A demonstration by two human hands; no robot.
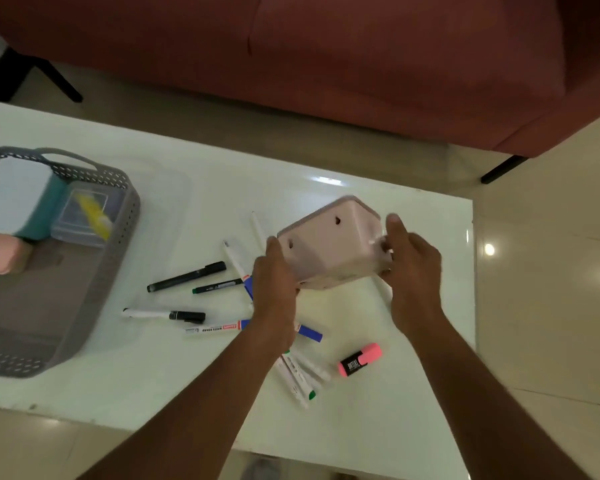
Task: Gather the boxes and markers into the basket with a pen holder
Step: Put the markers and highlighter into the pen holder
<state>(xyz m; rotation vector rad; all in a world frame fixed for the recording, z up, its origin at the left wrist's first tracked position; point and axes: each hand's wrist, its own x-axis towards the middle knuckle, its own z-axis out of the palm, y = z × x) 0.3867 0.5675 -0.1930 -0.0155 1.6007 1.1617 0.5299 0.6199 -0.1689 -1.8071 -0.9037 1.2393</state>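
Above table centre, left hand (274, 275) & right hand (411, 265) clamp tilted pen holder (329, 244), fingers wrapped on its sides. Markers (187, 277) lie loose below; boxes sit in basket (118, 237) far left. Next, I'd guess: set holder upright, then load markers.

pen holder (329, 249): pale, tipped, held aloft | markers (201, 299): scattered | basket (118, 216): boxes inside

Two bare forearms, no sleeves in view up to the bottom edge of the picture. Left hand (274, 278) and right hand (414, 271) bare too: no gloves, no rings, no watch or band at either wrist. Fingers (397, 225) slightly blurred.
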